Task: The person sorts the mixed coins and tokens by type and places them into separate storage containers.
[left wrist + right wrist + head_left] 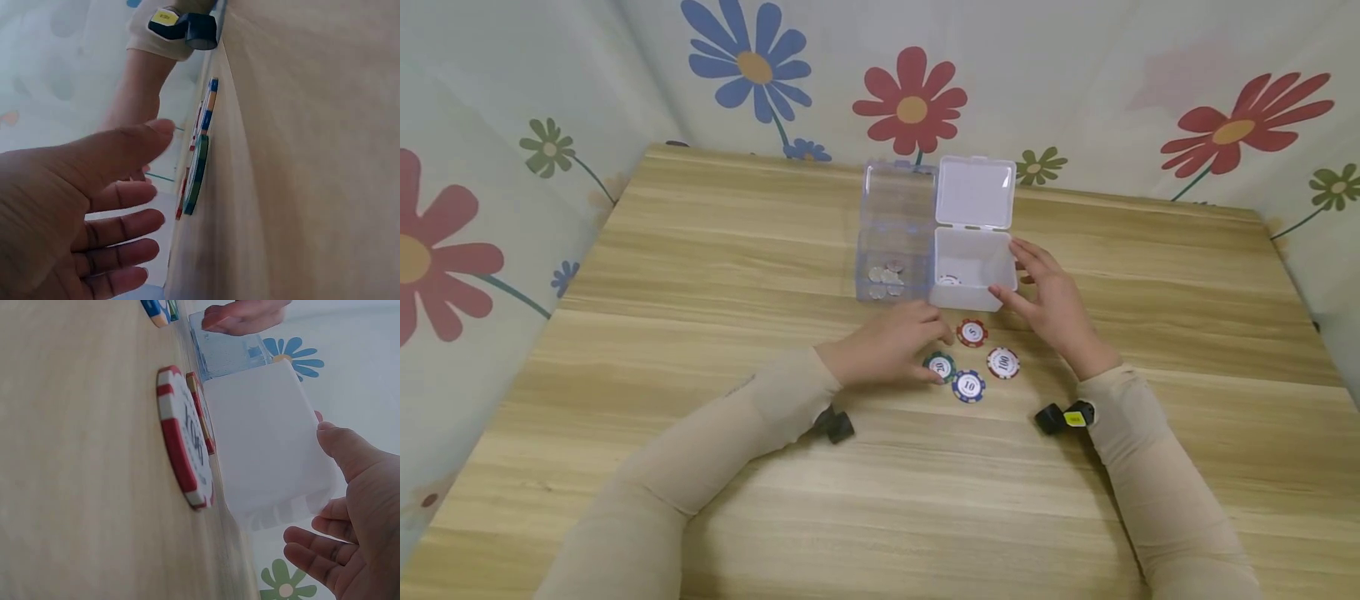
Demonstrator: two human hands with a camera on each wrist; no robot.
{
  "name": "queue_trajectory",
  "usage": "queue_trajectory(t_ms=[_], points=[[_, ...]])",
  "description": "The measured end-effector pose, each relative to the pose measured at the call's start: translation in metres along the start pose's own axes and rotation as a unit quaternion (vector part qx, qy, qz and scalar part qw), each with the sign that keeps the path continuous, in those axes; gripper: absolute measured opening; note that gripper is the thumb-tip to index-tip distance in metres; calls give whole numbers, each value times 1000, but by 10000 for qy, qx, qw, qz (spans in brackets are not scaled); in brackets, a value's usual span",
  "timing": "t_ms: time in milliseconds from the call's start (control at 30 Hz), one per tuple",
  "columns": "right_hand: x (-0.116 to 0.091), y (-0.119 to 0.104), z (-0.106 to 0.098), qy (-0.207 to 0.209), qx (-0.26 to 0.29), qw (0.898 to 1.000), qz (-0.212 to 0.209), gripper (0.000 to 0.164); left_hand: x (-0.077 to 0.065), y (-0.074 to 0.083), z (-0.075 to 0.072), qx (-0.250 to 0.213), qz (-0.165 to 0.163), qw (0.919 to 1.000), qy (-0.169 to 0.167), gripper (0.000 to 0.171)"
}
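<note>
In the head view, my left hand [886, 346] hovers over the green 20 poker chip [937, 365], fingers loosely bent with a gap to the thumb. The left wrist view shows nothing held in it. Near it on the table lie a blue 10 chip [968, 386], a red 5 chip [972, 332] and a red-and-white 100 chip [1003, 362]. With thumb and fingers around its right front corner, my right hand [1054, 308] holds the white plastic box [269, 437]. That box's lid [976, 192] stands raised, and a chip [949, 280] lies inside.
A clear bluish box [867, 250] with its lid up stands against the white box's left side. Several silvery coins [886, 275] lie in it. The wooden table [737, 242] meets a flower-printed curtain [1045, 75] at the back.
</note>
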State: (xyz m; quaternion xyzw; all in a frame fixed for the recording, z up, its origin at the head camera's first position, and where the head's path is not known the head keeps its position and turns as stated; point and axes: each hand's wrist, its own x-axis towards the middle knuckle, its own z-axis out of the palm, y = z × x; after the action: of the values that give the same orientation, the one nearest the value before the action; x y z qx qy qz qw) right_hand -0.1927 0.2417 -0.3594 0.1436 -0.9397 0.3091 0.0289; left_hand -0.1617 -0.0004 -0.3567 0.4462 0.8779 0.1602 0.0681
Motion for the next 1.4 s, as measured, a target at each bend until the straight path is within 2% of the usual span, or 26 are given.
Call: queue_trajectory(t_ms=[200, 400, 667, 1033, 1400], points=[[0, 0, 0, -8, -5, 10000, 29, 70, 2, -4, 7, 42, 16, 9998, -199, 48], [0, 0, 0, -33, 18, 10000, 48, 69, 2, -5, 10, 38, 161, 9998, -123, 44], [-1, 0, 0, -19, -18, 10000, 11, 69, 3, -3, 12, 119, 148, 9997, -153, 40], [0, 0, 2, -9, -14, 10000, -45, 70, 1, 0, 8, 7, 50, 10000, 21, 36], [1, 1, 1, 13, 29, 10000, -54, 69, 1, 1, 2, 126, 32, 9998, 138, 39]])
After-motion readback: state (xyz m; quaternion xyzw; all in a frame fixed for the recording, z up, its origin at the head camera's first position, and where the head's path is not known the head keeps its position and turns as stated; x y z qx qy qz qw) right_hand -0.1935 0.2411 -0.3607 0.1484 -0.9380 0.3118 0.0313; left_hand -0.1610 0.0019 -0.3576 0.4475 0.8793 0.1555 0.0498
